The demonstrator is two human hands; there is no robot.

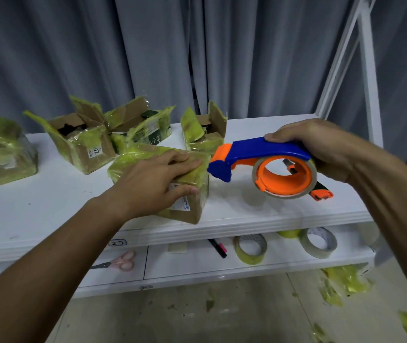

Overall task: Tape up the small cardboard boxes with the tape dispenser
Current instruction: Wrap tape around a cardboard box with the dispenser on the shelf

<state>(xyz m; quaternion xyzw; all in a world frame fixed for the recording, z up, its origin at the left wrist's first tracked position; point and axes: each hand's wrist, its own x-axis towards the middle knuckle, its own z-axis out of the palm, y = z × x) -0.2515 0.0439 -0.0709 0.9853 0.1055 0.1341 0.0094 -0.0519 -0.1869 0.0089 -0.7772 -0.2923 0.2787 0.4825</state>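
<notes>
Your left hand (158, 179) lies flat on the nearest small cardboard box (192, 184), fingers stretched straight across its taped top and the thumb pressed against the front face beside a white label; the box sits closed near the front edge of the white shelf (259, 211). Your right hand (321, 149) grips the blue handle of the tape dispenser (259, 167), fingers curled round it, and holds it in the air just to the right of the box, its blue and orange nose pointing at the box's upper right corner without clearly touching it. The roll of tape on its orange hub hangs above the shelf. Behind, four more boxes (83, 142) stand further back with their flaps open, all wrapped in yellowish tape. On the lower shelf (197, 266) lie pink-handled scissors (120, 262), a black and pink marker (218, 248) and two loose tape rolls (250, 248), and scraps of yellow tape (346, 280) litter the floor to the right.
</notes>
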